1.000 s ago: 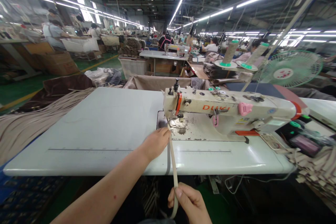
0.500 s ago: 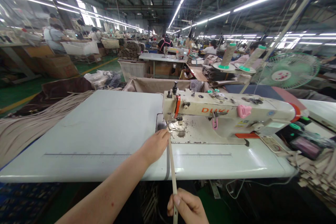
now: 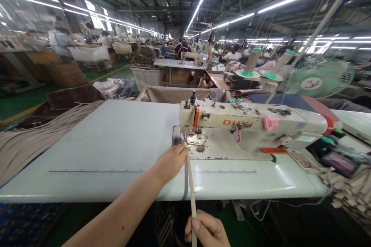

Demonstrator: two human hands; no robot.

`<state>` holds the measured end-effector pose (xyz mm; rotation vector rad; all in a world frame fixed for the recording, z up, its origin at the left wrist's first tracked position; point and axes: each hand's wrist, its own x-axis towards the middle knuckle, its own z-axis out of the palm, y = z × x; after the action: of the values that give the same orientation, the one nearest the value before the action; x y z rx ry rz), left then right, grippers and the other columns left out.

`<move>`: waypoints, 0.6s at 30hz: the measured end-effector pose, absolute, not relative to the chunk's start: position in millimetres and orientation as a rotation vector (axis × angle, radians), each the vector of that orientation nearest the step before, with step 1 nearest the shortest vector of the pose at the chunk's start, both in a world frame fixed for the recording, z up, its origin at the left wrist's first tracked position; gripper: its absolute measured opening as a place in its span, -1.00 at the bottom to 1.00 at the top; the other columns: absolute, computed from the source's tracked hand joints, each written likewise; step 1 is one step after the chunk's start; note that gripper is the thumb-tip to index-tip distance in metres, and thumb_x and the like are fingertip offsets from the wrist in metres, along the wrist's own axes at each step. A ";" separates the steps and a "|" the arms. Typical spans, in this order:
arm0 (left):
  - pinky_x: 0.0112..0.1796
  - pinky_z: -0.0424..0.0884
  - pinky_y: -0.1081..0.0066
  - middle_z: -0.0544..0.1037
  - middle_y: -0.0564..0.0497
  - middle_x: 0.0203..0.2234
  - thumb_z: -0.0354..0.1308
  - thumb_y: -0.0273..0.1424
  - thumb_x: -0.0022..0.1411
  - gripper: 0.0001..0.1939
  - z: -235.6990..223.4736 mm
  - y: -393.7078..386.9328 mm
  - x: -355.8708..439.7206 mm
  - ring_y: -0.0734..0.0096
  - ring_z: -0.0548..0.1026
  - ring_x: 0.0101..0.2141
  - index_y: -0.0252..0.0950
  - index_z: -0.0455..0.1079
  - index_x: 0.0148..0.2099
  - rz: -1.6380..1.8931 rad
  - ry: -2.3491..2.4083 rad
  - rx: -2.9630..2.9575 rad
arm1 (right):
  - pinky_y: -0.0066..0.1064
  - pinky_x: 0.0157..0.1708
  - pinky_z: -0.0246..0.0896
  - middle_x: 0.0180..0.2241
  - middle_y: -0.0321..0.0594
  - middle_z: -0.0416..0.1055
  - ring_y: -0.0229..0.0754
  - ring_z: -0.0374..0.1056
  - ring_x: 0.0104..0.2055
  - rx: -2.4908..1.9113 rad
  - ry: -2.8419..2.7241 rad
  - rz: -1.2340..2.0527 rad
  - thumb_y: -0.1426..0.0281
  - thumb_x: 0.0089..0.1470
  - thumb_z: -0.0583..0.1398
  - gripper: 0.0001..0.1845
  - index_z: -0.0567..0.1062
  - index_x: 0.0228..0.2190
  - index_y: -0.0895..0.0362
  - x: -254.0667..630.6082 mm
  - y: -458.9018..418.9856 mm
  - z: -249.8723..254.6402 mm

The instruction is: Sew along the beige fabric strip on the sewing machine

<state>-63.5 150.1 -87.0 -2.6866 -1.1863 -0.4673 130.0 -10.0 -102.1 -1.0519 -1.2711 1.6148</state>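
A narrow beige strap (image 3: pixel 190 185) runs from under the presser foot of the cream sewing machine (image 3: pixel 249 125) down over the table's front edge. My left hand (image 3: pixel 171 162) rests on the white table (image 3: pixel 116 142) beside the needle, fingers closed against the strap's upper end. Below the table edge my right hand (image 3: pixel 206 231) is closed round the strap's lower part, thumb on top, holding it taut.
A heap of beige straps (image 3: pixel 34 139) lies off the table's left side. More cut strips (image 3: pixel 350 189) pile at the right, beside a control box (image 3: pixel 339 162). Two thread cones (image 3: pixel 252 60) and a green fan (image 3: pixel 320 77) stand behind the machine. Other workers sit at tables farther back.
My left hand has slid slightly toward me along the strap, away from the needle. My right hand sits a little lower in view. The strap stays taut.
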 end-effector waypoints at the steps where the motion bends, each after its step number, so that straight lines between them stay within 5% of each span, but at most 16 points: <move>1: 0.14 0.45 0.21 0.53 -0.11 -0.04 0.01 -0.51 0.47 -0.84 -86.9 149.7 -63.5 0.14 0.47 0.09 -0.33 0.42 -0.05 -0.473 -1.181 -2.684 | -0.36 -0.38 0.19 -0.51 -0.23 0.40 -0.20 0.30 -0.46 -1.031 -1.309 1.593 -0.05 0.18 0.27 -0.50 0.70 -0.48 0.10 130.3 -9.4 -103.5; 10: 0.11 0.48 0.23 0.52 -0.10 -0.05 0.05 -0.55 0.42 -0.88 -79.6 145.9 -62.8 0.21 0.50 0.03 -0.27 0.39 -0.15 -0.580 -1.240 -2.718 | -0.28 -0.23 0.27 -0.37 -0.17 0.42 -0.07 0.37 -0.28 -1.015 -1.431 1.422 -0.04 0.11 0.34 -0.56 0.66 -0.47 0.08 129.3 -5.0 -101.9; 18: 0.11 0.48 0.19 0.51 -0.12 -0.06 0.01 -0.54 0.44 -0.86 -85.7 149.0 -63.7 0.17 0.49 0.03 -0.30 0.40 -0.09 -0.504 -1.187 -2.716 | -0.28 -0.16 0.36 -0.34 -0.13 0.61 -0.03 0.48 -0.25 -1.163 -1.273 1.483 -0.02 0.18 0.30 -0.56 0.68 -0.19 0.07 124.8 -0.9 -84.5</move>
<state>-63.7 149.0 -85.7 -2.7160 -1.1873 -0.5038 124.8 -0.9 -84.5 -1.1635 -1.2727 1.4829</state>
